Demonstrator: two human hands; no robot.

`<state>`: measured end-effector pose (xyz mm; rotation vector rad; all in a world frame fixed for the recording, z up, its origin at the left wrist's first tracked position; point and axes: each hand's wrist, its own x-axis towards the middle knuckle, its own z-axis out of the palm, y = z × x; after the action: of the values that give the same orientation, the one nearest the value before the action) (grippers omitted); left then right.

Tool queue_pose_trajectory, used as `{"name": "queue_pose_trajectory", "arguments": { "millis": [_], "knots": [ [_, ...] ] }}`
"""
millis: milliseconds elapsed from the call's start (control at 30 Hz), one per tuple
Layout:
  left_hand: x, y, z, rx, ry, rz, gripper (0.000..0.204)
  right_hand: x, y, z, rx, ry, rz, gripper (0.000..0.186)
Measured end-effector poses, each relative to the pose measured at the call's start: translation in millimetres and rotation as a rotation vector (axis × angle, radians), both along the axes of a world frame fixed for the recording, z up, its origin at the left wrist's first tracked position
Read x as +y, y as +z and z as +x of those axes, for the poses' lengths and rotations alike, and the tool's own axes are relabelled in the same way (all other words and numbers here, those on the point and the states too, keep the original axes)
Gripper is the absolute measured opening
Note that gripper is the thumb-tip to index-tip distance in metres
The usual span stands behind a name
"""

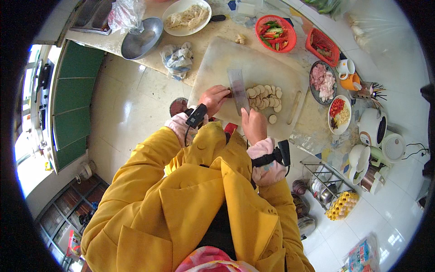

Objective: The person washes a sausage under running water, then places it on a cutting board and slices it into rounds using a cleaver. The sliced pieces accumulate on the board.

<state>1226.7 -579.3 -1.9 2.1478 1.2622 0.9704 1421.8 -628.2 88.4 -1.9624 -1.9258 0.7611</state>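
A wide-bladed cleaver (pixel 237 86) stands over a large pale cutting board (pixel 231 56), its handle wrapped in my right hand (pixel 253 125). Just left of the blade, my left hand (pixel 215 99) has its fingers bent and drawn together on the board. A small dark brown end shows at those fingertips, beside the blade; the rest is covered by the hand. Right of the cleaver lies a spread of round, pale slices with thin dark rims (pixel 264 96). One loose slice (pixel 272 119) rests nearer me, apart from the others.
Beyond the board are a crumpled cloth (pixel 177 60), a grey bowl (pixel 142 40), a white plate of pale food (pixel 186 17) and a red basket of peppers (pixel 275 34). On the right stand a plate of raw meat (pixel 322 81) and a plate of chopped ingredients (pixel 339 114).
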Motion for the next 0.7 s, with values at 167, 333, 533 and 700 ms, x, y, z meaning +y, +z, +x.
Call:
{"name": "queue_pose_trajectory", "arguments": {
  "millis": [167, 333, 533, 700],
  "knots": [
    [1, -1, -1, -0.024, -0.007, 0.015, 0.03, -7, 15, -2, -0.042, 0.015, -0.019, 0.041],
    [3, -1, 0, -0.042, -0.028, 0.023, 0.032, -8, 18, -3, -0.057, 0.014, -0.026, 0.039],
    [5, 5, -1, -0.033, -0.046, -0.009, 0.033, -2, 12, -11, -0.058, 0.008, -0.056, 0.041],
    [6, 10, -1, -0.063, -0.037, -0.016, 0.03, 10, 5, -22, -0.072, -0.005, -0.08, 0.039]
  ]
}}
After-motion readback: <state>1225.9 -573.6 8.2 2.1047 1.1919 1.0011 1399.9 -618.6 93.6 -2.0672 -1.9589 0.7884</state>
